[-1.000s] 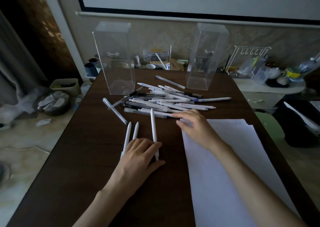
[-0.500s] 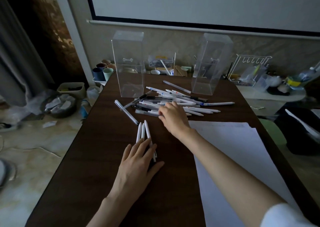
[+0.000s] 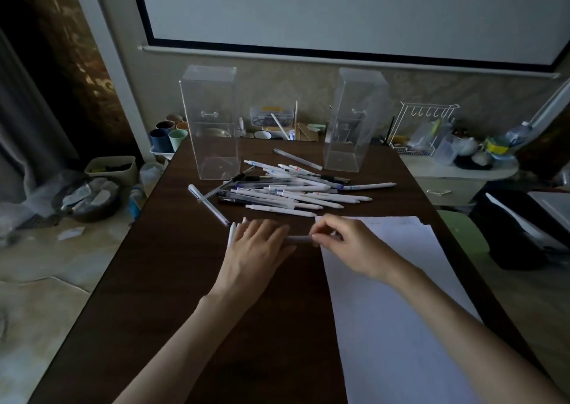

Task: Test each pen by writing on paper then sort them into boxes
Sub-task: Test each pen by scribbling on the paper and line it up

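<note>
A heap of several pens (image 3: 293,189), mostly white, lies across the middle of the dark wooden table (image 3: 172,280). Behind it stand two tall clear boxes, one at the left (image 3: 211,123) and one at the right (image 3: 354,120). White paper (image 3: 394,305) covers the table's right side. My left hand (image 3: 257,249) lies flat, palm down, over a few white pens (image 3: 231,234) set apart from the heap. My right hand (image 3: 345,243) pinches a pale pen (image 3: 299,239) by one end; the pen lies level, and its other end reaches my left fingers.
One clear pen (image 3: 209,205) lies apart at the heap's left. Cups (image 3: 168,136) and small clutter stand behind the table's far edge. A white wire rack (image 3: 425,129) and dishes sit on a side table at the right. Bins stand on the floor at the left.
My right hand has come back from the heap with a pale pen and holds it beside my left hand. My left hand stayed flat on the separated pens. The camera tilted up.
</note>
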`<action>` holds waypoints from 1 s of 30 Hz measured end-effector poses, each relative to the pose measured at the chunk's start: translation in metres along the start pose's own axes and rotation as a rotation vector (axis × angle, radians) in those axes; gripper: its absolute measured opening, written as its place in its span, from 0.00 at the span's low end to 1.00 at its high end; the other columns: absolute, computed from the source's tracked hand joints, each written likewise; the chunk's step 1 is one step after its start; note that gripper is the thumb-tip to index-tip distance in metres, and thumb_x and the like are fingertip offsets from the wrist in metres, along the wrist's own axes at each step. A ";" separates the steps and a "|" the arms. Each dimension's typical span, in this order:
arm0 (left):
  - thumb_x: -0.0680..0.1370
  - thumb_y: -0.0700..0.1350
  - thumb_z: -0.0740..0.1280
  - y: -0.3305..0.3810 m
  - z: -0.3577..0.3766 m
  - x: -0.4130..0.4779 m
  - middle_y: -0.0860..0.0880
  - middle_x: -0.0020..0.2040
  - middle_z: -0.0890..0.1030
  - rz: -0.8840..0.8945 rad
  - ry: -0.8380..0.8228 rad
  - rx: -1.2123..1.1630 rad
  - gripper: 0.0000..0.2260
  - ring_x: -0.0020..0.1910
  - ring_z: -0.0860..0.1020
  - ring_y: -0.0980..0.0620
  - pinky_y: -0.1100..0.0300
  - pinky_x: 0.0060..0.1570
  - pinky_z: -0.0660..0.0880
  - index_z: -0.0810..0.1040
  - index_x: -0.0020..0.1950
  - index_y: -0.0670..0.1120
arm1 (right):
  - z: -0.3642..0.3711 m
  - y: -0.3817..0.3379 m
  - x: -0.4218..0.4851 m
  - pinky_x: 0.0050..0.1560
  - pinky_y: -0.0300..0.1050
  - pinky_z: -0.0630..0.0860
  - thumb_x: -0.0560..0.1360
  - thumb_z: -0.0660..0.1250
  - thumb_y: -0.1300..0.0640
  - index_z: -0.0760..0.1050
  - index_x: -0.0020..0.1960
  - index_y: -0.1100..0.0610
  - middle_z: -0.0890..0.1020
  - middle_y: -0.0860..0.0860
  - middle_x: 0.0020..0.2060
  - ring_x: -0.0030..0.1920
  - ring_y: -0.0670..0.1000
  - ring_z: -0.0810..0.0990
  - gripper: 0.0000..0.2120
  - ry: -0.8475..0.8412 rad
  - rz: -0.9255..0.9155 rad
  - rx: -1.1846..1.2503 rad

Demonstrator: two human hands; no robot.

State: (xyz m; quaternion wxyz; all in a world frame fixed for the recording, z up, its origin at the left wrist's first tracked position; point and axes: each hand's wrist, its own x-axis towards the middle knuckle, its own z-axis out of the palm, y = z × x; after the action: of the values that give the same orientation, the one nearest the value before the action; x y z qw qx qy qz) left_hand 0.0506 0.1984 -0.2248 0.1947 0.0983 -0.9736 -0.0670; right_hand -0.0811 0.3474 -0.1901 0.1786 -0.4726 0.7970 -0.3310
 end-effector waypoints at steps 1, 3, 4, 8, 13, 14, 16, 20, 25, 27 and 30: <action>0.77 0.52 0.59 0.004 0.004 0.003 0.49 0.45 0.79 0.020 -0.015 -0.017 0.13 0.44 0.79 0.48 0.54 0.42 0.75 0.78 0.52 0.46 | -0.005 0.004 -0.006 0.46 0.31 0.72 0.78 0.64 0.58 0.78 0.47 0.54 0.82 0.47 0.40 0.44 0.43 0.79 0.04 0.006 0.034 0.093; 0.78 0.50 0.58 0.016 0.010 0.007 0.49 0.41 0.77 0.045 -0.063 -0.102 0.11 0.38 0.78 0.49 0.57 0.33 0.71 0.77 0.48 0.45 | -0.015 0.014 -0.016 0.43 0.36 0.75 0.76 0.66 0.60 0.79 0.44 0.57 0.83 0.49 0.35 0.40 0.47 0.81 0.04 0.025 0.103 0.302; 0.80 0.50 0.58 0.023 0.013 0.008 0.48 0.43 0.77 0.044 -0.098 -0.160 0.11 0.40 0.78 0.48 0.57 0.34 0.71 0.75 0.50 0.44 | -0.020 0.019 -0.020 0.41 0.37 0.75 0.75 0.67 0.59 0.79 0.43 0.59 0.82 0.50 0.33 0.38 0.48 0.80 0.04 0.043 0.136 0.423; 0.82 0.49 0.52 0.047 0.033 0.011 0.51 0.49 0.72 0.032 -0.177 -0.306 0.11 0.46 0.74 0.50 0.63 0.39 0.63 0.69 0.56 0.44 | -0.021 0.037 -0.024 0.36 0.38 0.75 0.65 0.72 0.51 0.81 0.38 0.57 0.80 0.51 0.31 0.33 0.47 0.78 0.09 0.183 0.244 0.899; 0.80 0.45 0.54 0.053 0.050 0.020 0.48 0.42 0.74 0.081 -0.067 -0.268 0.09 0.39 0.73 0.50 0.62 0.39 0.62 0.72 0.52 0.44 | -0.001 0.045 -0.020 0.42 0.33 0.74 0.73 0.69 0.63 0.76 0.44 0.63 0.80 0.49 0.33 0.37 0.44 0.79 0.03 0.119 0.161 0.717; 0.80 0.46 0.54 0.053 0.049 0.020 0.48 0.41 0.75 0.079 -0.076 -0.300 0.09 0.38 0.73 0.51 0.63 0.37 0.62 0.72 0.51 0.44 | 0.000 0.047 -0.021 0.43 0.34 0.75 0.73 0.68 0.64 0.76 0.43 0.64 0.80 0.50 0.33 0.37 0.45 0.79 0.03 0.120 0.136 0.718; 0.81 0.49 0.53 0.055 0.046 0.019 0.49 0.41 0.75 0.089 -0.118 -0.354 0.12 0.35 0.73 0.51 0.64 0.32 0.63 0.71 0.49 0.43 | 0.000 0.051 -0.021 0.43 0.35 0.75 0.73 0.68 0.65 0.76 0.42 0.67 0.81 0.50 0.32 0.37 0.46 0.80 0.04 0.128 0.103 0.746; 0.81 0.52 0.55 0.054 0.045 0.019 0.55 0.36 0.71 0.097 -0.144 -0.381 0.11 0.31 0.73 0.50 0.59 0.28 0.64 0.69 0.48 0.45 | 0.000 0.056 -0.019 0.40 0.36 0.76 0.73 0.69 0.63 0.75 0.43 0.71 0.81 0.51 0.31 0.35 0.47 0.80 0.09 0.101 0.101 0.795; 0.79 0.58 0.50 0.052 0.042 0.020 0.53 0.30 0.74 0.084 -0.083 -0.330 0.16 0.25 0.72 0.52 0.60 0.22 0.66 0.71 0.50 0.49 | 0.001 0.060 -0.021 0.41 0.39 0.76 0.71 0.67 0.60 0.77 0.39 0.63 0.80 0.51 0.31 0.36 0.48 0.79 0.06 0.117 0.079 0.812; 0.78 0.62 0.50 0.053 0.042 0.020 0.54 0.38 0.78 0.027 -0.079 -0.361 0.19 0.31 0.75 0.52 0.60 0.25 0.68 0.69 0.53 0.49 | 0.003 0.062 -0.020 0.41 0.41 0.75 0.73 0.64 0.60 0.79 0.38 0.58 0.80 0.52 0.33 0.37 0.50 0.79 0.07 0.163 0.066 0.857; 0.76 0.66 0.50 0.051 0.044 0.021 0.50 0.51 0.78 -0.068 -0.068 -0.372 0.28 0.46 0.77 0.51 0.58 0.39 0.72 0.68 0.65 0.48 | -0.004 0.066 -0.014 0.39 0.42 0.75 0.77 0.60 0.58 0.81 0.44 0.57 0.83 0.55 0.37 0.39 0.51 0.81 0.12 0.362 0.126 1.027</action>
State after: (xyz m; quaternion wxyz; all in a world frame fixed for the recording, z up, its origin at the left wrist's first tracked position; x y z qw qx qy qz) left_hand 0.0057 0.2469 -0.2489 0.1744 0.0909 -0.9466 -0.2556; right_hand -0.1182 0.3835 -0.2332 0.2656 -0.2115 0.5777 -0.7422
